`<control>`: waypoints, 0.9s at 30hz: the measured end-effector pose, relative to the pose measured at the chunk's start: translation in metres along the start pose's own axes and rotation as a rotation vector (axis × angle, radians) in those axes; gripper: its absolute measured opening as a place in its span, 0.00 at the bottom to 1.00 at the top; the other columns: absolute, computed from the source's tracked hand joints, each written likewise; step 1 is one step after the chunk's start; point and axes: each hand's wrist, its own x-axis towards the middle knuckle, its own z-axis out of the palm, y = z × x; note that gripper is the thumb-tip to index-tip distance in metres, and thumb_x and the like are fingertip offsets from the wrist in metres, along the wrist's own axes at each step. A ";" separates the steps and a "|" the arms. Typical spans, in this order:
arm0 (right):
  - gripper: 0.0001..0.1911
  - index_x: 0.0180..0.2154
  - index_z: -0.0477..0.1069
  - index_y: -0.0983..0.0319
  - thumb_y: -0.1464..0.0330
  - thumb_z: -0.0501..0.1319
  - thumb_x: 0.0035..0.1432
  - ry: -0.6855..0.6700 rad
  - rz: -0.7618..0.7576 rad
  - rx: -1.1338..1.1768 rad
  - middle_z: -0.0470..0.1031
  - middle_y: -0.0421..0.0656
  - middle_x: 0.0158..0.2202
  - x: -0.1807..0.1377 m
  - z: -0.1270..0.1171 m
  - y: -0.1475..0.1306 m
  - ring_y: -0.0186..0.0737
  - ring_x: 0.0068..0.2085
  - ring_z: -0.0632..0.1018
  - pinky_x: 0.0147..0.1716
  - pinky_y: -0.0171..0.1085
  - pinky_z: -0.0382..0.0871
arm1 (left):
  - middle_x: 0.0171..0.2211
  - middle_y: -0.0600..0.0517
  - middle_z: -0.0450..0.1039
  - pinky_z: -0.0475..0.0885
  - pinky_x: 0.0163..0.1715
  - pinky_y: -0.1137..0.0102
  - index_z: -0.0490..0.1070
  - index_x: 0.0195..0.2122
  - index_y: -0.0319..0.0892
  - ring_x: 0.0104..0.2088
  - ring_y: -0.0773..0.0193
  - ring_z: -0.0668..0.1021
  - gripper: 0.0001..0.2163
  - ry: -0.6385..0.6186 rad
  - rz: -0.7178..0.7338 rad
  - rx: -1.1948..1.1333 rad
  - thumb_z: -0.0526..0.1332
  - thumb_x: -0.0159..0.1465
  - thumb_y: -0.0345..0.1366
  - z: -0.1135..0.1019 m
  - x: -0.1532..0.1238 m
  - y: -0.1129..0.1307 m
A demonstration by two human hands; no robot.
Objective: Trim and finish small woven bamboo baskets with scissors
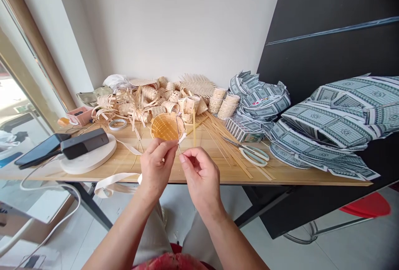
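Note:
Both hands meet in front of a shallow woven bamboo basket (165,126) at the table's front. My left hand (157,166) is closed, its thumb and forefinger pinching a thin grey cord (177,125) that rises in a narrow loop before the basket. A small white piece (182,138) sticks out at those fingertips; its kind is too small to tell. My right hand (202,174) is closed too, pinching the cord's lower end just below. A white ribbon (115,182) hangs by the table edge and passes behind my left wrist.
Woven bamboo cylinders (149,93) and loose strips are heaped at the back. Scissors (254,155) lie right, beside long bamboo splints (229,145). Patterned folded-paper bundles (330,124) fill the right side. A black power bank (84,143) rests on a white round disc (90,165) at left.

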 end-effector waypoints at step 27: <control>0.05 0.28 0.65 0.61 0.70 0.56 0.57 0.085 -0.094 -0.121 0.68 0.38 0.27 0.014 -0.010 0.007 0.34 0.27 0.71 0.29 0.34 0.65 | 0.22 0.58 0.67 0.64 0.15 0.80 0.72 0.35 0.42 0.16 0.76 0.69 0.07 -0.239 -0.660 -0.765 0.64 0.54 0.34 -0.007 -0.002 0.009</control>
